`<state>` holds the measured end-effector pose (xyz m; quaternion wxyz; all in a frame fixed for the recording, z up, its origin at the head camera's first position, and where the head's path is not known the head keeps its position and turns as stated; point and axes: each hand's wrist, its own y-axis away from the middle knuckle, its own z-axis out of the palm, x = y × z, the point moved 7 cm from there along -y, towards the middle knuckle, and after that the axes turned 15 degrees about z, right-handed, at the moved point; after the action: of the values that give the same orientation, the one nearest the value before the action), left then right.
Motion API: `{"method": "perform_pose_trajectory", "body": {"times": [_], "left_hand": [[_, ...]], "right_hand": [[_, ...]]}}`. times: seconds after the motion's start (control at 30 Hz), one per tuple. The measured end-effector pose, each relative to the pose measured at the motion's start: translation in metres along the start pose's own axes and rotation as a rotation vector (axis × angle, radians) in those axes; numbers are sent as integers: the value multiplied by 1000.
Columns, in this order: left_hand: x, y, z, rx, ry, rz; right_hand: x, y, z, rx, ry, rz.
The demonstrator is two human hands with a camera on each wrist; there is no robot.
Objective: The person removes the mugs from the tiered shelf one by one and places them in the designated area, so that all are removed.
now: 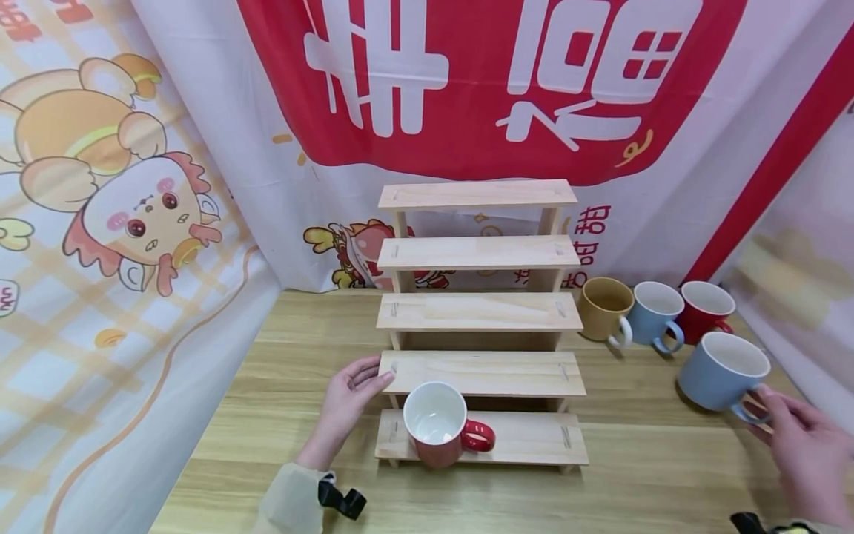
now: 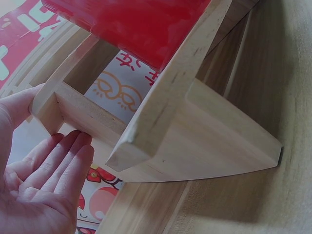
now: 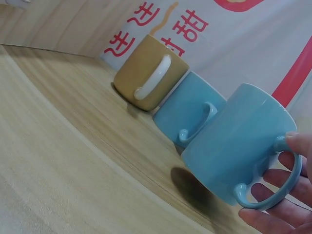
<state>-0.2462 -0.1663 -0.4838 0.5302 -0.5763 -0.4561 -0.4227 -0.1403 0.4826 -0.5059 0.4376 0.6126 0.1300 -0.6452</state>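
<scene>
A pale wooden stepped rack (image 1: 490, 374) stands in the middle of the table. On its lowest step sits a red mug (image 1: 437, 437) with a white inside, its handle to the right. My left hand (image 1: 353, 389) touches the rack's left side, thumb on the end of the second step from the bottom, as the left wrist view also shows (image 2: 53, 165). At the right my right hand (image 1: 803, 437) grips the handle of a light blue mug (image 1: 714, 378). In the right wrist view this blue mug (image 3: 239, 141) appears tilted, with its shadow on the tabletop beneath it.
Behind the held mug stand a mustard mug (image 1: 597, 315) with a white handle, another light blue mug (image 1: 647, 319) and a second red mug (image 1: 697, 311), in a row right of the rack. Printed cloth (image 1: 320, 200) hangs at the back and sides of the wooden table (image 1: 287, 356).
</scene>
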Motion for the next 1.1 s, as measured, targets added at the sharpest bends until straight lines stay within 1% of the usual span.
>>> {"method": "perform_pose_trajectory", "body": {"times": [0.07, 0.13, 0.3, 0.47, 0.63, 0.8, 0.97, 1.03, 1.1], "left_hand": [[0, 0, 0, -2, -5, -1], [0, -1, 0, -4, -7, -3], [0, -1, 1, -4, -8, -4], [1, -2, 2, -8, -15, -1], [0, -2, 1, -8, -8, -7], [-1, -2, 0, -12, -12, -14], [-1, -1, 0, -9, -6, -19], [-1, -1, 0, -7, -4, -17], [0, 0, 0, -6, -4, -19]], "right_hand": [[1, -2, 0, 45, 25, 16], [2, -4, 1, 61, 31, 28], [1, -8, 7, 26, -7, 33], [2, -12, 8, 40, -37, 33], [8, -15, 6, 50, -53, 44], [15, -18, 5, 29, -82, 56], [25, -18, 4, 39, -161, 93], [27, -17, 3, 44, -195, 97], [27, -16, 3, 45, -204, 91]]}}
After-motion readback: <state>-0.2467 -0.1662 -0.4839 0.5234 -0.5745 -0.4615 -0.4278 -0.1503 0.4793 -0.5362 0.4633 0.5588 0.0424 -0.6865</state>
